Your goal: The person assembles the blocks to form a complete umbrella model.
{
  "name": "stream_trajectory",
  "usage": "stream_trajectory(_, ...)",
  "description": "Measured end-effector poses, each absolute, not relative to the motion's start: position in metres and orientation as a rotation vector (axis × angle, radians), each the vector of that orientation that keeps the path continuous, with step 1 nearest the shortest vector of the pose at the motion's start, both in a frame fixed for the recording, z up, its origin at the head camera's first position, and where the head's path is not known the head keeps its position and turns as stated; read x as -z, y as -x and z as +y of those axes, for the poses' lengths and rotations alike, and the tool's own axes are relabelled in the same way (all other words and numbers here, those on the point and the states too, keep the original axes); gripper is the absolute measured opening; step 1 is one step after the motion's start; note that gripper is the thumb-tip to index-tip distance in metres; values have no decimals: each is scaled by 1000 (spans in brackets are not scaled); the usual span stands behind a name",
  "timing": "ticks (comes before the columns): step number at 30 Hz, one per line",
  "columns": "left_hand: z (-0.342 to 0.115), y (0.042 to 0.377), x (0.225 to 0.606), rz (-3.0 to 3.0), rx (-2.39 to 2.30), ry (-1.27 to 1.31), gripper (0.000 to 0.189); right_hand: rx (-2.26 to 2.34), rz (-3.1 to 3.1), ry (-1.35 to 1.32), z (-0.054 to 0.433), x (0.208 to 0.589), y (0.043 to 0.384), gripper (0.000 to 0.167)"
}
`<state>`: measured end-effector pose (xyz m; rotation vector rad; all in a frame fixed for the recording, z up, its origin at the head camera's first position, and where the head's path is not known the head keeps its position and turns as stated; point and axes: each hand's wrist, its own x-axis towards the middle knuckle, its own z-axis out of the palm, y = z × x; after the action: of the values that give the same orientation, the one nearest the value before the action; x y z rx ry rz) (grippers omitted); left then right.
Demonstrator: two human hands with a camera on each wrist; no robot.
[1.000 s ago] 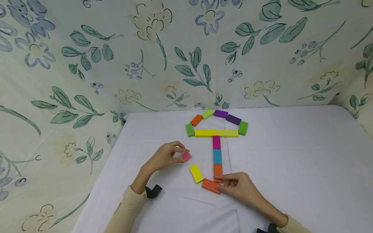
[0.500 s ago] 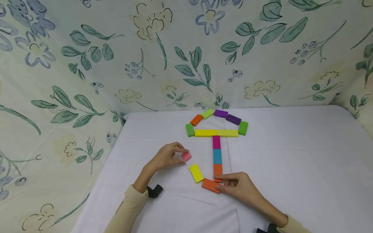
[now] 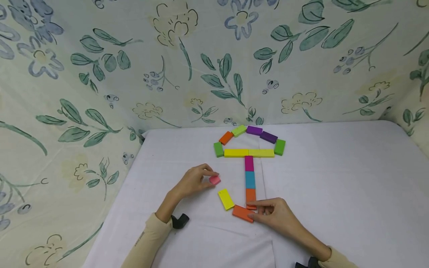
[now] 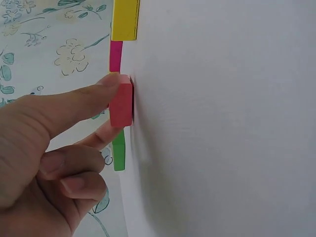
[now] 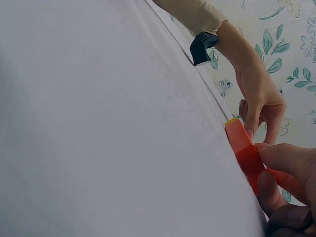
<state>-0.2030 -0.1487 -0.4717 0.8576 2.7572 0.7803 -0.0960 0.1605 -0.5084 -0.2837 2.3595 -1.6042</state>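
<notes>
In the head view, my left hand [image 3: 196, 180] pinches a small pink block [image 3: 215, 180] between thumb and fingertips, left of the stem of blocks. The left wrist view shows that pink block [image 4: 121, 101] upright between thumb and index finger, close to the white cloth. My right hand [image 3: 276, 214] holds the right end of an orange block [image 3: 242, 213] with its thumb. Its index fingertip touches the lower end of the orange stem block [image 3: 250, 195]. A yellow block [image 3: 226, 199] lies slanted, its lower corner by the held orange block's left end.
Above the stem's blue block [image 3: 250, 180] and magenta block [image 3: 248, 163] lies a yellow bar [image 3: 236, 153] of two blocks. Green, orange and purple blocks [image 3: 268, 137] arch over it. White cloth [image 3: 335, 178] covers the table; a floral curtain [image 3: 214, 56] hangs behind.
My left hand, with the pink block, has shifted very slightly to the right. My right hand and the laid blocks have stayed in place.
</notes>
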Motion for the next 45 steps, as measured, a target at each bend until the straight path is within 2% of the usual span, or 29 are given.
stream_trajectory(27,-144,198,470,2685,-779,-1021,35,1625,2345,279,162,507,95,32)
stream_trajectory(45,-142,197,469,2696,-739,-982,37,1634,2344,304,162,509,95,32)
